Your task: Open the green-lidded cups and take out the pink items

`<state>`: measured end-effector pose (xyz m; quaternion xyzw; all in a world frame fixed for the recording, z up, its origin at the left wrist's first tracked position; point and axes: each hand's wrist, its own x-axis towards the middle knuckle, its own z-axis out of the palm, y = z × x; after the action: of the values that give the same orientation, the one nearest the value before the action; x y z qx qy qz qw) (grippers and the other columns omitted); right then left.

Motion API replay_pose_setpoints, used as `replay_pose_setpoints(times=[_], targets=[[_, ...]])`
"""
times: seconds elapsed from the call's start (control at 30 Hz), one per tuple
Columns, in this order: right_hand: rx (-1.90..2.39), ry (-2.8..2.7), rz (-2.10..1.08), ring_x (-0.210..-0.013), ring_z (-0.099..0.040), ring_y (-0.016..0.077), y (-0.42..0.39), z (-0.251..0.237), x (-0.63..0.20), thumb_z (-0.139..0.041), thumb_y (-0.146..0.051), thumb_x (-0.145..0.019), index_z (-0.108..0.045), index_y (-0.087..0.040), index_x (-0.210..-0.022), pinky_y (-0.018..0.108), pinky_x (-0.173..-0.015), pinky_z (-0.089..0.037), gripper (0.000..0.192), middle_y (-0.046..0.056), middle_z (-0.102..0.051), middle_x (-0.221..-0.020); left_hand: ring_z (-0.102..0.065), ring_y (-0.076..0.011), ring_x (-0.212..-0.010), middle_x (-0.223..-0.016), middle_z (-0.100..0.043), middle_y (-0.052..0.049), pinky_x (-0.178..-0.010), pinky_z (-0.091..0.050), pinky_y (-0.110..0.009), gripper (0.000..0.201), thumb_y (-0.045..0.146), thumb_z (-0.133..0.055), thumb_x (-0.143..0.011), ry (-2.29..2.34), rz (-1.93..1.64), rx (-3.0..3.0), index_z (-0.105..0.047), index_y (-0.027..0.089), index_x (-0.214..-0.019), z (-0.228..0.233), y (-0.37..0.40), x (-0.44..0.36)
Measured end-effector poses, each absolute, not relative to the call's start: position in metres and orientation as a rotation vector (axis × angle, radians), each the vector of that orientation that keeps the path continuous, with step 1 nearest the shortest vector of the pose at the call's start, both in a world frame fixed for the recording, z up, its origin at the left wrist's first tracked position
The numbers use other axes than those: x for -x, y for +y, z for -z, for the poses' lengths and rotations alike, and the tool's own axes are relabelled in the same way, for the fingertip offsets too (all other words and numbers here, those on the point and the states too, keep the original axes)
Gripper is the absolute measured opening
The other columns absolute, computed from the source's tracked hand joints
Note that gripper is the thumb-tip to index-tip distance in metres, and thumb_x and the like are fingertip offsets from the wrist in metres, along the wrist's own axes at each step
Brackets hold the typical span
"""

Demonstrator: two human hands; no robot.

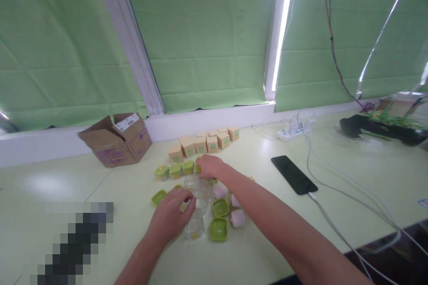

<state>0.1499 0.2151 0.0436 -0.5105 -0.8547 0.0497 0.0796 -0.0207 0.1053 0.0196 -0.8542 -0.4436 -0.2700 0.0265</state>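
My right hand (209, 167) reaches to the right end of a row of small clear boxes with green lids (175, 170). Its fingers are closed on the last green-lidded box (197, 168), which they partly cover. My left hand (173, 209) is curled beside the open clear boxes (194, 227), thumb and fingers close together; whatever they hold is hidden. A loose green lid (159, 197) lies left of that hand. Two more, an upper green lid (220, 207) and a lower green lid (219, 230), lie to the right of the clear boxes. Pale pink pieces (238, 218) sit near my right forearm.
Small brown cartons (201, 144) stand grouped behind the row. An open cardboard box (120, 140) is at the back left. Right of my arm lies a black phone (293, 174) on a white cable. A power strip (294, 131) rests near the wall. A pixelated patch covers the lower left.
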Motion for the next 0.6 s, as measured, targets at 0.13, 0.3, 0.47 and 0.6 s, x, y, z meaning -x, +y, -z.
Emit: replay_pose_setpoints(times=[0.13,0.3,0.47,0.6], targets=[[1.538,-2.531,-0.141,-0.094,-0.066,0.0256,0.215,-0.041,-0.149,-0.066,-0.031,-0.071,-0.062,-0.017,-0.106,0.032,-0.073,-0.051,0.038,0.013,-0.066,-0.109,-0.057,-0.0175,-0.068,-0.069,-0.060,-0.003,-0.066,-0.044,-0.029,0.019,0.026,-0.048,-0.085,-1.356,0.834,2.656,-0.057,0.020,-0.070,-0.020,0.105,0.021],[1.521,-2.488,-0.144,-0.097,-0.063,0.0266,0.212,-0.041,-0.150,-0.071,-0.037,-0.065,-0.059,-0.016,-0.109,0.033,-0.075,-0.051,0.050,0.014,-0.061,-0.116,-0.057,-0.0171,-0.068,-0.069,-0.060,-0.002,-0.065,-0.044,-0.029,0.018,0.026,-0.049,-0.086,-1.351,0.853,2.648,-0.057,0.020,-0.072,-0.019,0.107,0.021],[1.450,-2.448,-0.178,-0.097,-0.061,0.0250,0.206,-0.049,-0.157,-0.068,-0.034,-0.067,-0.056,-0.016,-0.107,0.032,-0.076,-0.048,0.045,0.012,-0.060,-0.113,-0.057,-0.0168,-0.067,-0.069,-0.060,-0.002,-0.066,-0.044,-0.029,0.019,0.026,-0.048,-0.087,-1.342,0.868,2.655,-0.057,0.019,-0.072,-0.020,0.107,0.021],[1.365,-2.393,-0.202,-0.100,-0.058,0.0217,0.192,-0.062,-0.171,-0.063,-0.037,-0.073,-0.052,-0.018,-0.109,0.030,-0.081,-0.045,0.042,0.009,-0.057,-0.115,-0.058,-0.0172,-0.068,-0.070,-0.061,-0.003,-0.066,-0.045,-0.030,0.017,0.025,-0.048,-0.086,-1.348,0.880,2.660,-0.057,0.019,-0.073,-0.021,0.106,0.021]])
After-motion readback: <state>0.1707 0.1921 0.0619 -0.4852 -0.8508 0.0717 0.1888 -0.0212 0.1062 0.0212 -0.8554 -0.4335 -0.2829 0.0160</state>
